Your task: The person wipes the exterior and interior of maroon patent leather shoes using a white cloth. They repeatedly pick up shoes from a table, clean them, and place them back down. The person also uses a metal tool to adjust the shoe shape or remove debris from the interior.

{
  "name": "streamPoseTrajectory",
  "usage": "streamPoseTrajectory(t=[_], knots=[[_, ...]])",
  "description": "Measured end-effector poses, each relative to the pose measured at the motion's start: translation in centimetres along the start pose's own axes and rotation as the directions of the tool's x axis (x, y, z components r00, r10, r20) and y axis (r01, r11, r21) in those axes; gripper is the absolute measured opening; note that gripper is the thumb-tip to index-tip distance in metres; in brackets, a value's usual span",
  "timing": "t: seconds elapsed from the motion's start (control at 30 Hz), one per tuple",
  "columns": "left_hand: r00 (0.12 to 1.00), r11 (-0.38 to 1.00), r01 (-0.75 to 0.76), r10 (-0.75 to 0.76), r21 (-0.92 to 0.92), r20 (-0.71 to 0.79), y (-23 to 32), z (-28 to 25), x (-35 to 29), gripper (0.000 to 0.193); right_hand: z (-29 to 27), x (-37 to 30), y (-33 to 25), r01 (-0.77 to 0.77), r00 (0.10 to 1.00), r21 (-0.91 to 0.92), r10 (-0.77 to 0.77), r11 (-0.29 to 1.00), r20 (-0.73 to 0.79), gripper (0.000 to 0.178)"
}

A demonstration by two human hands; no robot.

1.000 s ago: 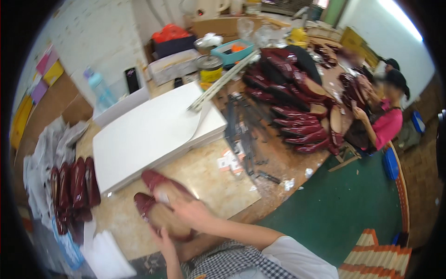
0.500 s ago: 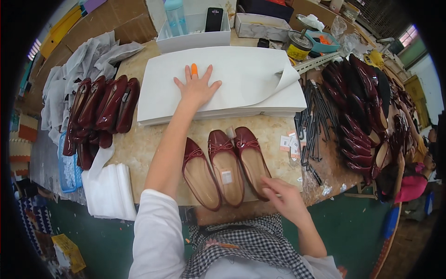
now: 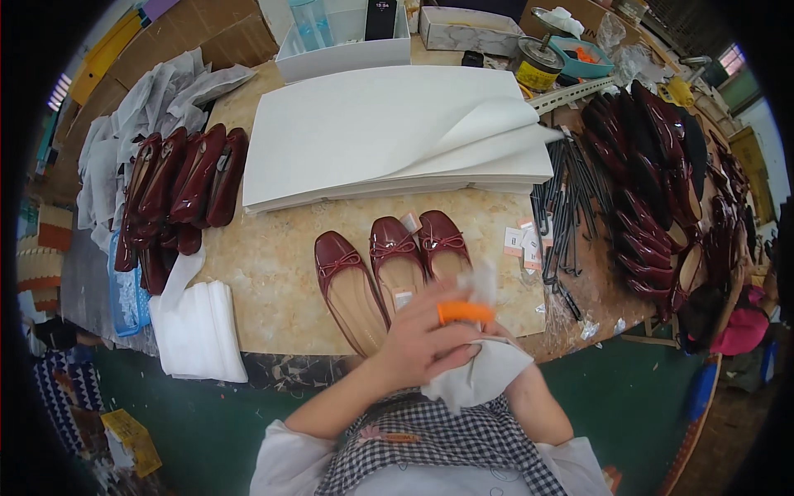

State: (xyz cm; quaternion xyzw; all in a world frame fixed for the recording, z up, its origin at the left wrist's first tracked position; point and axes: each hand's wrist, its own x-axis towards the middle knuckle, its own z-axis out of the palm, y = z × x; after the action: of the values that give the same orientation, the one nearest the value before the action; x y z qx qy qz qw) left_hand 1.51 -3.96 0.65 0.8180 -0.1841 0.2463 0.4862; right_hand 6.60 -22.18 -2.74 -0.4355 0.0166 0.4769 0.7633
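Note:
A crumpled white sheet of paper (image 3: 484,374) is bunched between my two hands, close in front of my checked apron. My left hand (image 3: 426,335), with an orange cover on one finger, is closed on it. On the other side, my right hand (image 3: 523,376) cups the same paper, its fingers largely hidden and blurred. Just beyond the hands lie three dark red patent flat shoes with bows: a left shoe (image 3: 339,264), a middle shoe (image 3: 392,240) with a white label inside, and a right shoe (image 3: 443,240). My hands cover the heels of the latter two.
Behind the shoes lies a stack of white paper (image 3: 364,124), its right corner curled up. More red shoes (image 3: 186,182) are piled left, above a folded white cloth-like roll (image 3: 198,331). Black sticks (image 3: 571,198), paper tags (image 3: 523,244) and another shoe pile (image 3: 645,207) occupy the right.
My left hand has come back from the paper stack to meet the right hand. A white sheet is now crumpled between them. The stack's right corner is lifted further.

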Motion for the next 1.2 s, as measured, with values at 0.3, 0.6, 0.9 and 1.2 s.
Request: streamPoseTrajectory(t=[0.3, 0.6, 0.9, 1.2], knots=[[0.687, 0.339, 0.388, -0.726, -0.857, 0.024, -3.6, 4.3, -1.1, 0.039, 3.4, -0.6, -0.6, 0.604, 0.724, -0.795, -0.377, -0.058, 0.577, 0.081], [0.673, 0.302, 0.471, -0.73, -0.829, 0.116, -4.4, 4.7, -0.9, 0.035, 1.1, 2.2, -2.3, 0.484, 0.576, -0.781, -0.529, -0.394, 0.623, 0.04], [0.906, 0.893, 0.188, -0.318, 0.408, 0.279, -0.8, 9.3, -4.2, 0.028, -2.9, 7.6, -1.1, 0.205, 0.813, -0.782, -0.342, -0.589, 0.471, 0.031], [0.874, 0.892, 0.168, -0.332, 0.42, 0.355, -1.5, 9.0, -3.9, 0.028, -2.8, 11.0, -4.3, 0.245, 0.904, -0.969, -0.353, -0.039, 0.243, 0.051]])
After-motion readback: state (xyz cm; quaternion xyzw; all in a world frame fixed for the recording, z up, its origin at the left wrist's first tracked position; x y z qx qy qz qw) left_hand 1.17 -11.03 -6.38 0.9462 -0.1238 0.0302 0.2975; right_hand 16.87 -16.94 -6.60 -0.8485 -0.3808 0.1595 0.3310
